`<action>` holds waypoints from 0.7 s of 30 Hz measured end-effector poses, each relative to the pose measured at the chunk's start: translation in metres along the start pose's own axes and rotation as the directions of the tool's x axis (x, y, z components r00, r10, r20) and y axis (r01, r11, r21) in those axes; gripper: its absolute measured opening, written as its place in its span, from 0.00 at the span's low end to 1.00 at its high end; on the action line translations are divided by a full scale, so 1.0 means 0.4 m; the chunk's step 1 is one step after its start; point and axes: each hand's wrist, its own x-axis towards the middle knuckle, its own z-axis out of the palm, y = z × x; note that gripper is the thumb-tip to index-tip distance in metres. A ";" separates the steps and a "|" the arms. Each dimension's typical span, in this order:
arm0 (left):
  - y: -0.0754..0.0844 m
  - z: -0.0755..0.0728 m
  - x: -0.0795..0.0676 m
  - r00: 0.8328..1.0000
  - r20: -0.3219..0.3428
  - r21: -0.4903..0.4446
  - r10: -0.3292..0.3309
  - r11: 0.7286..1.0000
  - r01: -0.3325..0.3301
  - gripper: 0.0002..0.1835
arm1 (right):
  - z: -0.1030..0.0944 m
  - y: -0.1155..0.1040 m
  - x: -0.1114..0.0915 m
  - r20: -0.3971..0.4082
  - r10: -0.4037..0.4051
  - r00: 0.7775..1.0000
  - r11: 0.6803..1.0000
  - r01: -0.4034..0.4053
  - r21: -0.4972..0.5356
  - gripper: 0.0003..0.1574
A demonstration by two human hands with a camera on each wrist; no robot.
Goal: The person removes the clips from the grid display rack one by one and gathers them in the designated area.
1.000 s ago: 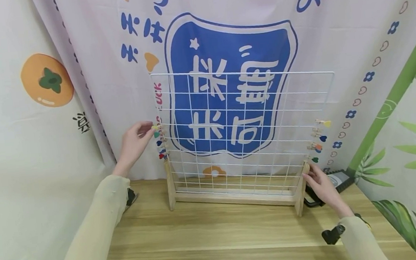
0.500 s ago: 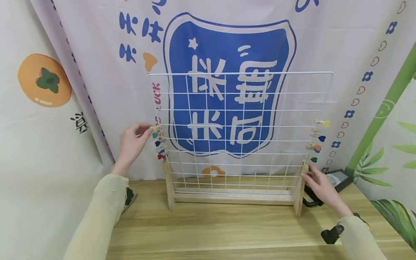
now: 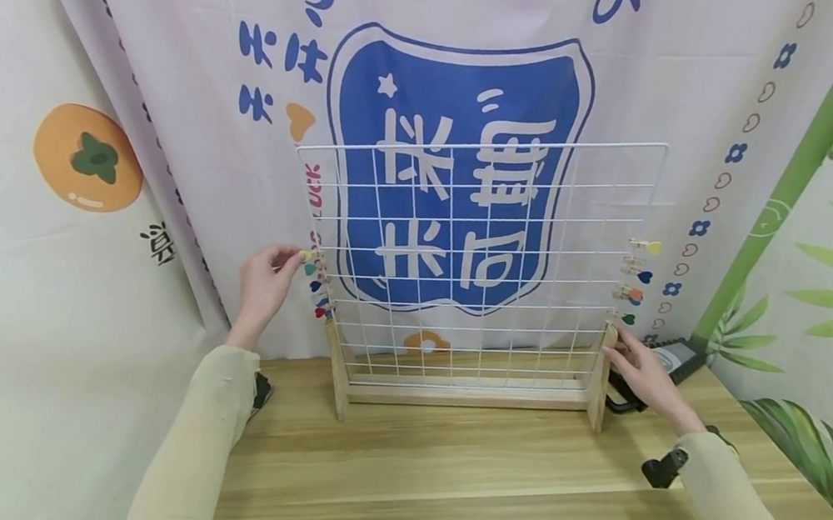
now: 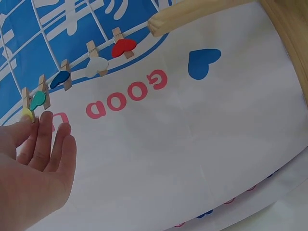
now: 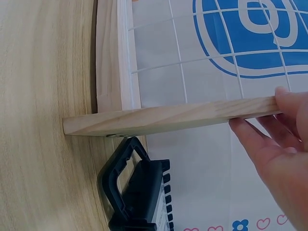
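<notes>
A white wire grid panel stands upright in a wooden stand. My left hand pinches a small wooden clothespin with a yellow heart at the grid's left edge. Along that same edge, the left wrist view has more clothespins, bearing a green heart, a blue heart, a white heart and a red heart. With thumb and fingers on either side, my right hand grips the top of the stand's right post.
On the grid's right edge hang several clothespins with a yellow heart, a blue heart, an orange heart and a green heart. A black handled case lies behind the right post on the wooden table. Printed curtains hang behind.
Both hands keep the same holds on the yellow-heart clothespin and the right post. The view shifts very slightly; the grid and stand stay in place.
</notes>
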 end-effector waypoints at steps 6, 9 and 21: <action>-0.001 0.005 -0.002 0.998 -0.050 0.007 0.028 1.000 -0.028 0.15 | -0.001 -0.002 0.000 0.007 0.026 1.000 1.000 -0.026 0.006 0.37; -0.004 0.005 -0.005 0.997 -0.069 0.007 0.030 1.000 -0.029 0.15 | 0.001 -0.002 0.001 0.013 0.036 0.999 0.999 -0.036 0.006 0.38; -0.032 -0.036 -0.030 0.985 -0.174 0.022 0.017 1.000 -0.013 0.17 | 0.007 0.002 -0.004 -0.019 0.038 0.999 0.999 -0.038 -0.013 0.38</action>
